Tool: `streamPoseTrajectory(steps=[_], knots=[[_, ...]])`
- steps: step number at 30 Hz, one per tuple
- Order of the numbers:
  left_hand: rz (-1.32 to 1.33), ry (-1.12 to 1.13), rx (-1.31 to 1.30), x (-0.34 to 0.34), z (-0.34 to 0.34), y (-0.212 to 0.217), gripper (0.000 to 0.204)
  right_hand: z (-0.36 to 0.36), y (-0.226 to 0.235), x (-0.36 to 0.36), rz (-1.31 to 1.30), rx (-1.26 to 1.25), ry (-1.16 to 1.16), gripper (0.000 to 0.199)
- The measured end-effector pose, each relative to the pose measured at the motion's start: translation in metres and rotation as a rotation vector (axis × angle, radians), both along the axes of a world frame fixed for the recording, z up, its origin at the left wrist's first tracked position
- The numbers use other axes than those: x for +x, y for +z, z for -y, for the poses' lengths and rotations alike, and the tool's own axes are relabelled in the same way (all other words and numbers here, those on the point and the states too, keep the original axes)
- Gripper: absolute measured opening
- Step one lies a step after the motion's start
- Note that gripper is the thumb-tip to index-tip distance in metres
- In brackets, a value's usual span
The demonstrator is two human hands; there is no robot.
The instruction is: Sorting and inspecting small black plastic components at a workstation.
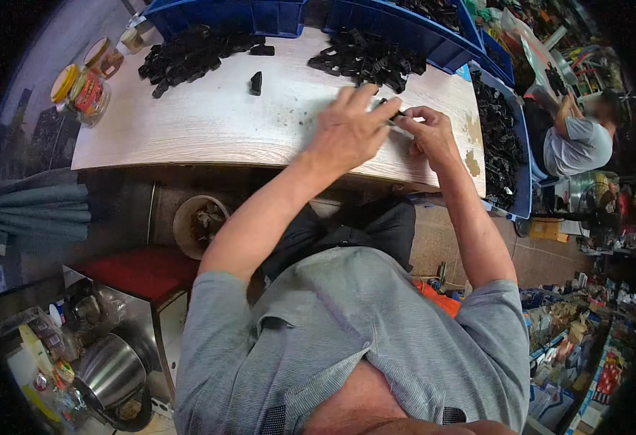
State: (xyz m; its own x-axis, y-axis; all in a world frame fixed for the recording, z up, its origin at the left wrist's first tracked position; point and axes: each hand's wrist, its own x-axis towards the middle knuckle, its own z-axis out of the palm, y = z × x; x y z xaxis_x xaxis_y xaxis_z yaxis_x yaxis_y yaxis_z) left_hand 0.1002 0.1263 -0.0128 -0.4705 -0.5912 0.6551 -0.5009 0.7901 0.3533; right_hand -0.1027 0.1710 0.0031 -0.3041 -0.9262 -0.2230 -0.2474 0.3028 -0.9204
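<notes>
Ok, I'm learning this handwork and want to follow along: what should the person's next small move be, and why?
Probably steady the small dark piece in the right hand before moving the left hand away: the piece seems pinched in the right, while the left is close beside it and blurred, so its hold is unclear.

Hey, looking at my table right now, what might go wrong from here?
The small black part at the fingertips of the right hand might slip, as it's small. The left hand is close to the right pile of black parts and could scatter some. The yellow-lidded jar, near the left edge of the table, might fall if bumped.
</notes>
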Motion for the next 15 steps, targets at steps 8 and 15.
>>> streamPoseTrajectory(steps=[8, 15], knots=[[0.089, -0.098, 0.057, -0.021, 0.012, -0.023, 0.028, 0.001, 0.002, 0.010, -0.083, -0.007, 0.062, 0.026], [-0.017, -0.080, -0.019, -0.015, 0.009, -0.023, 0.015, 0.005, 0.000, 0.013, -0.088, -0.001, 0.097, 0.024]])
